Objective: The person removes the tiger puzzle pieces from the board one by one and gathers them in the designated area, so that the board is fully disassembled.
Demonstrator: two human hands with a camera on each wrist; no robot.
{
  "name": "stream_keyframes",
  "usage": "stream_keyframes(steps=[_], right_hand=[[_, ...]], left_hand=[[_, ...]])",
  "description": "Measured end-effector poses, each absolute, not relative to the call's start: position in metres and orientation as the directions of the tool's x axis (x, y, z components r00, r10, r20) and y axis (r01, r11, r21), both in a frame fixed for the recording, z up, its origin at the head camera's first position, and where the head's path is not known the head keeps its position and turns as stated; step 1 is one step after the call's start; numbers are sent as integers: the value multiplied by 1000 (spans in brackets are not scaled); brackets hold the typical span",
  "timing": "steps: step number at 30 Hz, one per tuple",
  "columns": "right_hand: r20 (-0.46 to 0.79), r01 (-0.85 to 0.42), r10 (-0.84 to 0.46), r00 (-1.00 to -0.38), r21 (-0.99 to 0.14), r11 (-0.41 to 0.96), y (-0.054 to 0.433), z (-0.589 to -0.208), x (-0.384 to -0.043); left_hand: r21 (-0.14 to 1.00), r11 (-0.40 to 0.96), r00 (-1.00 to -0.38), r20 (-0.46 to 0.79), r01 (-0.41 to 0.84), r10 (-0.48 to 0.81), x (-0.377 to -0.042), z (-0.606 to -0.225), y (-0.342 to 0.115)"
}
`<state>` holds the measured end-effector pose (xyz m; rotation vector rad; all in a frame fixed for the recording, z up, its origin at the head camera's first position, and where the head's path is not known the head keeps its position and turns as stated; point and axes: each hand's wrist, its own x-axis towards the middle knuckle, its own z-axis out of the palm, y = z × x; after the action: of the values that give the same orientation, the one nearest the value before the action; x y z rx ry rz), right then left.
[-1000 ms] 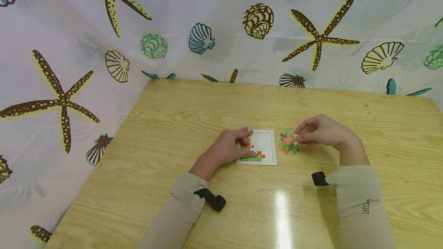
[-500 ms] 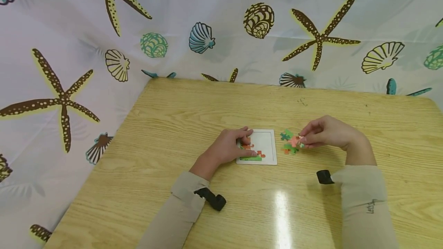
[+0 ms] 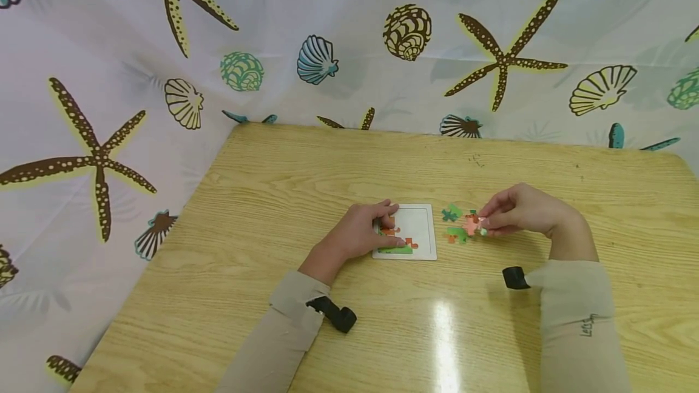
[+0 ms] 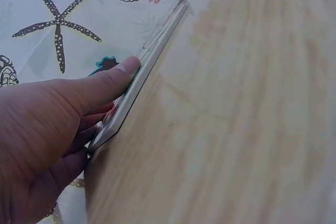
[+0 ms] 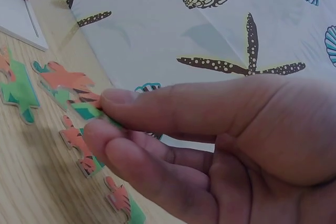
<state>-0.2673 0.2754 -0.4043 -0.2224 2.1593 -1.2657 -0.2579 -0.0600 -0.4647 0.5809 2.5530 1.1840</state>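
Observation:
My left hand (image 3: pixel 357 232) holds the white puzzle board (image 3: pixel 417 223) at its left side, with the thumb near the front edge. Several orange and green pieces sit along the board's left and front parts, partly under the fingers. In the left wrist view the thumb (image 4: pixel 113 77) lies on the board's edge. To the right of the board, my right hand (image 3: pixel 521 211) pinches an orange-and-green jigsaw piece (image 5: pixel 68 78) between thumb and fingers. In the right wrist view, loose pieces lie below and beside it, among them a green one (image 5: pixel 20 90) and an orange one (image 5: pixel 79 145).
Wooden table (image 3: pixel 295 181) surrounds the board. A white cloth (image 3: pixel 349 11) printed with starfish and shells hangs along its back and left edges. A black strap (image 3: pixel 335 315) is on the left wrist, and another black part (image 3: pixel 515 278) is by the right wrist.
My right hand has moved a little to the right with the orange jigsaw piece, away from the board, showing more of the loose pieces. The left hand and board have stayed put.

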Motion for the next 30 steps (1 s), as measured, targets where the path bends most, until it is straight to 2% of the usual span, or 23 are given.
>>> stream_keyframes(steps=[30], right_hand=[[-512, 249, -360, -780, -782, 572, 290, -414, -269]], left_hand=[[753, 600, -877, -66, 269, 476, -258, -464, -59]])
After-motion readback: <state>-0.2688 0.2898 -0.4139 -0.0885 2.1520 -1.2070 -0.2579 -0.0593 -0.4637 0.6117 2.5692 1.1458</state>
